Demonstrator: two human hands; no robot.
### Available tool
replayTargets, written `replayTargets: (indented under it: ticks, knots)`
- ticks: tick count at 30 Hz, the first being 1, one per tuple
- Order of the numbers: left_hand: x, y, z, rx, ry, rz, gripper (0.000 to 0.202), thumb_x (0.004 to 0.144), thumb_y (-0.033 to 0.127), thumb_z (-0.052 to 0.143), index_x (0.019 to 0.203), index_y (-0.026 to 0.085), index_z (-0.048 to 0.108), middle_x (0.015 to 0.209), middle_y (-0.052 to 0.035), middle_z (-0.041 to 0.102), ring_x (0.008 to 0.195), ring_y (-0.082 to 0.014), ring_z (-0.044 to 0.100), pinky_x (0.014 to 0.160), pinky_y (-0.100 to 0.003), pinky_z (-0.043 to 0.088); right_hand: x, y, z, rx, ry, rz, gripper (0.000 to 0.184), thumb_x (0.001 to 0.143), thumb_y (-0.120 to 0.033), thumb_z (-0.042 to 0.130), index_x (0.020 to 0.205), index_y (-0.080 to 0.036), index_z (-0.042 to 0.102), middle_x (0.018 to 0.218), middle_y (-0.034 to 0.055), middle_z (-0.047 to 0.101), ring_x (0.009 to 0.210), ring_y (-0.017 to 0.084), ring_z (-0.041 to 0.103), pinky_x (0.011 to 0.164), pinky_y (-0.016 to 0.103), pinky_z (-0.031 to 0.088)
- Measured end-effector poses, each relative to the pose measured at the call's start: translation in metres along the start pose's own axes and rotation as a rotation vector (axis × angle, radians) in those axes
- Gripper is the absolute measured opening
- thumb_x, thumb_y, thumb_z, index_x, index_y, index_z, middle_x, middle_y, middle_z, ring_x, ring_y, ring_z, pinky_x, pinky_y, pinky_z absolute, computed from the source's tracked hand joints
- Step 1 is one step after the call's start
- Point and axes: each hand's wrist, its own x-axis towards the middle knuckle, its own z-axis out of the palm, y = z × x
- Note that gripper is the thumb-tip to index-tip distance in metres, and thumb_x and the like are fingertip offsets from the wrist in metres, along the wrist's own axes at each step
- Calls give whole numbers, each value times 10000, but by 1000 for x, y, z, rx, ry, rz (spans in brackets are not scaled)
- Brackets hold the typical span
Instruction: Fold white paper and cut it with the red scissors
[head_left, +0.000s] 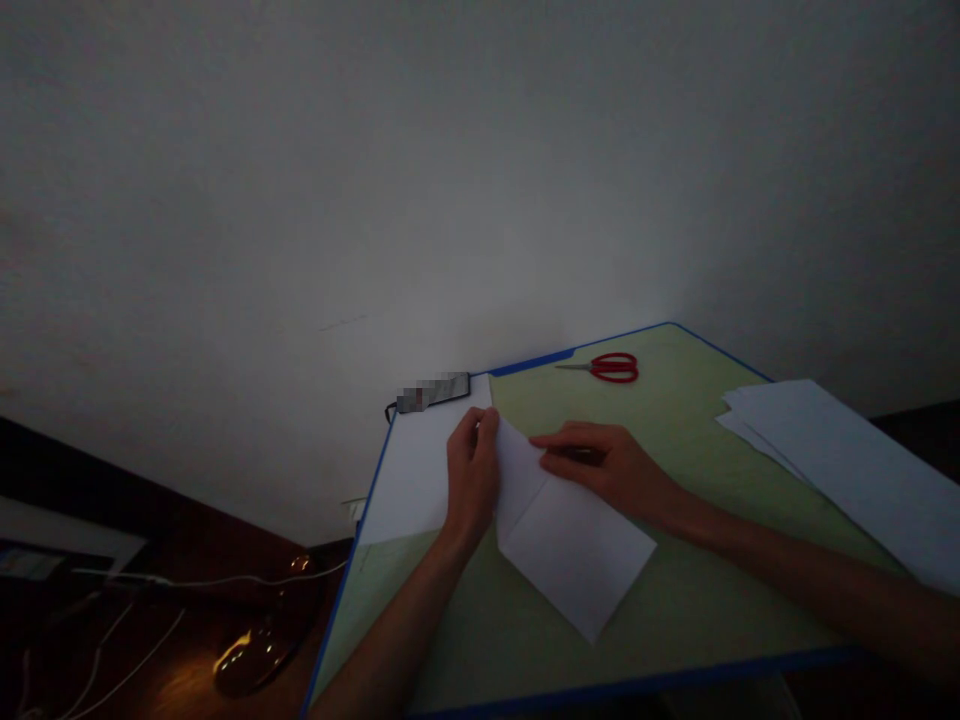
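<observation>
A folded sheet of white paper (581, 545) lies turned cornerwise on the green tabletop, with a crease running across it. My left hand (474, 470) grips its upper left corner, fingers curled and thumb pressed at the edge. At the paper's upper right edge, my right hand (592, 460) pinches it between thumb and fingers. Beyond my hands, red-handled scissors (615, 368) rest near the table's far edge, blades pointing left. Another white sheet (409, 490) lies flat to the left, partly hidden behind my left hand.
A stack of white paper (840, 460) sits at the table's right side. A dark phone-like object (442, 392), partly blurred, is at the far left corner. The blue-edged table (690, 400) stands against a grey wall. White cables (247, 580) hang at lower left over a dark floor.
</observation>
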Motion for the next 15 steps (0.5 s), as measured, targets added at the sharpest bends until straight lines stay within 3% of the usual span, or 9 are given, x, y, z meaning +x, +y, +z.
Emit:
replayTargets:
  ticks: [4, 9, 12, 15]
  knots:
    - [2, -3, -1, -79, -82, -69, 349, 923, 526, 582, 788, 205, 563, 655, 48, 487, 564, -115, 430, 497, -219, 322, 1, 0, -2, 81, -22, 80, 309, 833, -357, 745, 1109, -225, 791, 919, 51, 774, 801, 193, 706, 734, 328, 566]
    - [-2, -11, 5, -56, -343, -105, 384, 886, 533, 649, 770, 167, 658, 642, 27, 556, 582, -114, 470, 532, -228, 324, 7, 1, -10, 58, 69, 90, 348, 867, -448, 703, 1100, -199, 769, 882, 61, 776, 792, 200, 715, 713, 331, 567]
    - [-9, -13, 10, 10, -464, -54, 377, 889, 503, 658, 772, 149, 718, 730, -21, 668, 659, -137, 545, 606, -244, 389, 11, 5, -14, 42, 67, 48, 262, 857, -411, 699, 967, -189, 783, 883, 61, 773, 778, 186, 695, 707, 320, 559]
    - [-13, -14, 11, 43, -481, -64, 352, 878, 488, 679, 806, 151, 748, 762, -42, 713, 687, -158, 594, 622, -252, 415, 13, 11, -17, 36, 21, 46, 206, 843, -384, 702, 828, -187, 759, 810, 44, 754, 747, 177, 673, 715, 320, 553]
